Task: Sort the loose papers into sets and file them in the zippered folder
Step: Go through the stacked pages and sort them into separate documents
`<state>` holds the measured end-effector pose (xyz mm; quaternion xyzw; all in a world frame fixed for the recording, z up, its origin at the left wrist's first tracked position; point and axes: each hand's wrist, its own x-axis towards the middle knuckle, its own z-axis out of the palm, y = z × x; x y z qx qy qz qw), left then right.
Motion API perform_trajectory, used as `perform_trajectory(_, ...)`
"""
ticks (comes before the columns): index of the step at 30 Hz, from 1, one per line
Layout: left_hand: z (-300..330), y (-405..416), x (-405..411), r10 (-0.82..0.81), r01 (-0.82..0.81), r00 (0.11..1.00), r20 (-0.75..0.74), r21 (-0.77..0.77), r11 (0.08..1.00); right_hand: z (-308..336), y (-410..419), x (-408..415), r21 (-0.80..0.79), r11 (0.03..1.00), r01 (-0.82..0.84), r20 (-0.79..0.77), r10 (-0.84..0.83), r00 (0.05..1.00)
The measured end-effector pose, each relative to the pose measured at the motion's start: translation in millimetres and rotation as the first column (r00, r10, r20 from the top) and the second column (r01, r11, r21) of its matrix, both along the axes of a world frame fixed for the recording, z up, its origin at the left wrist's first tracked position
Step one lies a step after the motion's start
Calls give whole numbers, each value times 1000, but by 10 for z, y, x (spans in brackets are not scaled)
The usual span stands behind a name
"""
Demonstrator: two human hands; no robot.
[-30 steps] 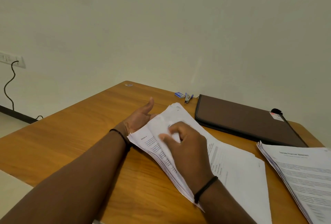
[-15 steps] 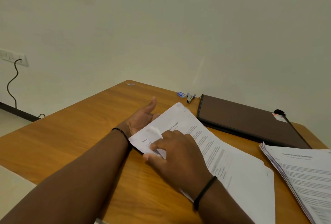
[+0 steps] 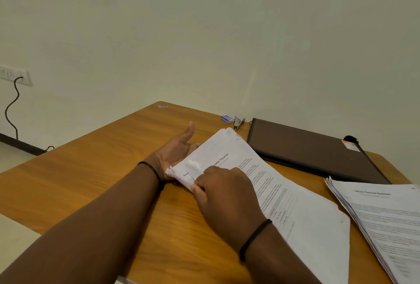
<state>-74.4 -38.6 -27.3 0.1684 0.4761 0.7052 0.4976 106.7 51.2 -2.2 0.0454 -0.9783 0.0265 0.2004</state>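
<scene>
compared with half a second ago, the right hand (image 3: 223, 195) has moved a little toward the near corner of the stack of papers (image 3: 247, 170), and that corner is now lifted and crumpled, while before it was flatter. one second ago the right hand was higher on the stack. the left hand (image 3: 176, 150) has stayed in almost the same place.

the left hand lies palm up under the left edge of the stack, its thumb pointing up and its fingers straight, supporting the sheets from below. the right hand comes from the lower right, back of the hand to the camera; its fingers (image 3: 197, 189) are curled and pinch the raised corner of the top sheets. both wrists carry a thin black band.

the stack lies on the wooden worktop (image 3: 91, 181), its top sheet titled "education transcript". a second pile of papers (image 3: 381, 215) lies at the right edge. the brown zippered folder (image 3: 311, 149) lies closed behind them, near the wall. a small stapler (image 3: 238, 122) and a blue box (image 3: 227, 118) lie just left of the folder.
</scene>
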Motion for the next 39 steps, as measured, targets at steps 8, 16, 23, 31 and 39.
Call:
perform_trajectory(8,41,-24,60,22,-22,1000,11,3,1000,33,32,2,-291,955,61,20,-57,998)
perform_trajectory(16,51,39,45,11,-11,1000,14,-18,1000,-1,129,4,-609,792,39,-253,-241,937)
perform_trajectory(23,48,33,51,1,-1,1000,-4,-22,1000,-40,180,-5,-533,846,-1,-280,-175,944)
perform_trajectory(31,-11,44,38,-61,60,998,24,48,997,6,11,35,-43,999,8,-8,-8,1000)
perform_trajectory(39,14,44,76,-104,96,992,65,110,989,14,57,39,-246,968,41,5,-41,999)
